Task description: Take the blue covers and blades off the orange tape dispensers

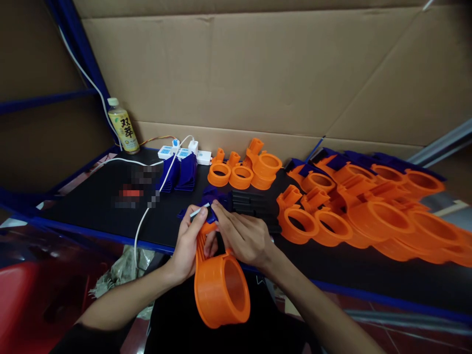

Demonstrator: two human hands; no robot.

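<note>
The large ring of an orange holder hung lowest, in front of the person's dark clothing, its opening turned toward the right. The left hand was closed around the holder's handle, its thumb against a white toothed strip at the upper end. The right hand bent over that same end, its fingertips at a blue piece beside the strip; whether it pinched the piece or only pressed on it, I could not tell. Off to the left, below the desk, were a red object and a crumpled pale bag.

Just beyond the hands, black bars lay side by side on the desk, partly hidden by the right hand. To their right spread a crowd of orange holders, the rearmost with dark blue parts. A white cable dropped over the front edge. Farther back stood two stacks of blue plates, smaller orange rings, a white power strip and a yellow-labelled bottle, before a cardboard wall.
</note>
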